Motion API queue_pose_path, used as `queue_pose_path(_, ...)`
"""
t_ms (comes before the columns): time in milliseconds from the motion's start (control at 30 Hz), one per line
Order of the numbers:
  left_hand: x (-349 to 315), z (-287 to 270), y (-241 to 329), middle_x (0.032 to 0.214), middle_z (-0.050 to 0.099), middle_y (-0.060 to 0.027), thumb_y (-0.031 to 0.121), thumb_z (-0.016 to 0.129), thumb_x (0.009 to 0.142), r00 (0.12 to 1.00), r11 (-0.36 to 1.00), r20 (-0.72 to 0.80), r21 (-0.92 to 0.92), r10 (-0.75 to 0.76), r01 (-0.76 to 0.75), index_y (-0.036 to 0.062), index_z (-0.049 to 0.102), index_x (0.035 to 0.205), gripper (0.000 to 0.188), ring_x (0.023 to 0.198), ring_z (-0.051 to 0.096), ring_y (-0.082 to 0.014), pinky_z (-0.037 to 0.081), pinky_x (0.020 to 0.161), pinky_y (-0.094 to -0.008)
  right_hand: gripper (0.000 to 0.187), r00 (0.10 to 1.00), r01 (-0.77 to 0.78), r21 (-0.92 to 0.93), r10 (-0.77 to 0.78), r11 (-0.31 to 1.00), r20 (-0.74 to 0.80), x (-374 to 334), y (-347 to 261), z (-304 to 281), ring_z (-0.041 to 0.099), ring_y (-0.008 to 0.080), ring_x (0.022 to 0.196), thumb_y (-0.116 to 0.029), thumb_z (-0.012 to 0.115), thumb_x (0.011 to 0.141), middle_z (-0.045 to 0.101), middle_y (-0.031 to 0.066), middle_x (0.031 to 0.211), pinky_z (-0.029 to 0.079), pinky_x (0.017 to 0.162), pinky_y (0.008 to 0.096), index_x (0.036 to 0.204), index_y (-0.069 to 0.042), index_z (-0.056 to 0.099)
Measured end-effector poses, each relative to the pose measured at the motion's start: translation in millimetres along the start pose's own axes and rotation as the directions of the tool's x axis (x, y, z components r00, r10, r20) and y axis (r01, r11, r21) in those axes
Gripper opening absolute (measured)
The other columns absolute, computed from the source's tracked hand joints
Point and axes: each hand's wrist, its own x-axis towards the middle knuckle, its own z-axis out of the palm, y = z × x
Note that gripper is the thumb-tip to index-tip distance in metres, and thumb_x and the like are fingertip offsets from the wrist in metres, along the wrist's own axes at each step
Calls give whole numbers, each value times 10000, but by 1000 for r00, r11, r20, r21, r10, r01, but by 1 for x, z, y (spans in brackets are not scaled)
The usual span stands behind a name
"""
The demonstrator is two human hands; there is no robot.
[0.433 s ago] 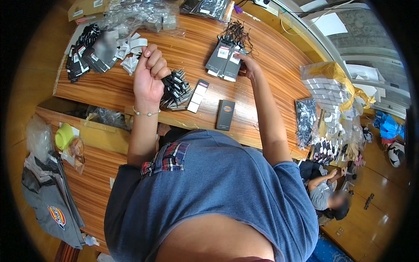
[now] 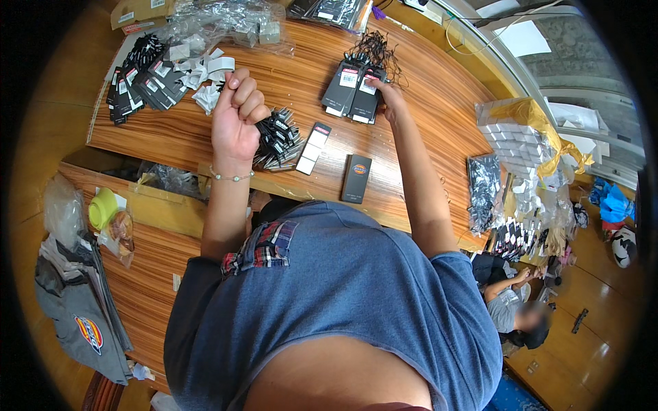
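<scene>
My left hand [image 2: 238, 120] is raised above the table with its fingers curled in; what they hold, if anything, is hidden. Just beyond it lie crumpled white label strips [image 2: 207, 94]. Beside its wrist is a bundle of black cords with tags [image 2: 277, 140]. My right hand [image 2: 389, 101] grips the edge of the right pile of black hang tags [image 2: 364, 103], thumb on top near a white sticker, other fingers mostly hidden. Against it lies the left pile of hang tags [image 2: 340, 92], black strings [image 2: 373, 51] spread beyond both. Nearer me are a tag with white labels [image 2: 314, 148] and a single black tag [image 2: 356, 179].
More black tags [image 2: 140, 89] fan out at the far left, near clear plastic bags [image 2: 219, 27]. A plastic-wrapped stack of white boxes [image 2: 515, 133] stands on the right. Grey folded garments [image 2: 75, 301] lie at the lower left. Another person [image 2: 510, 308] sits at the right.
The view has shifted slightly. My right thumb stays on the right pile of hang tags, and my left hand remains curled in nearly the same place.
</scene>
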Motion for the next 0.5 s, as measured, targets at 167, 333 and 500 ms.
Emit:
queue_pose_path(167,-1,-1,-1,538,214,39,245,322,941,1000,1000,4,4,-2,2,100,378,756,242,428,167,-54,162,385,-201,385,998,55,13,-55,998,24,-2,1,0,571,211,639,-174,711,609,582,100,762,470,577,352,882,5,508)
queue_pose_path(333,0,-1,-3,538,216,39,250,319,941,1000,1000,11,-10,-15,15,100,381,759,244,430,167,-53,161,386,-200,417,997,66,-23,-67,998,-30,24,19,-8,544,208,652,-234,700,616,566,103,790,446,620,362,898,4,505)
queue_pose_path(500,-2,-2,-2,540,217,40,245,326,940,1000,1000,-5,2,-7,7,101,381,759,238,431,167,-52,163,387,-198,329,999,34,51,-35,998,32,6,5,1,577,198,622,-147,705,604,596,92,761,466,520,313,856,-5,548)
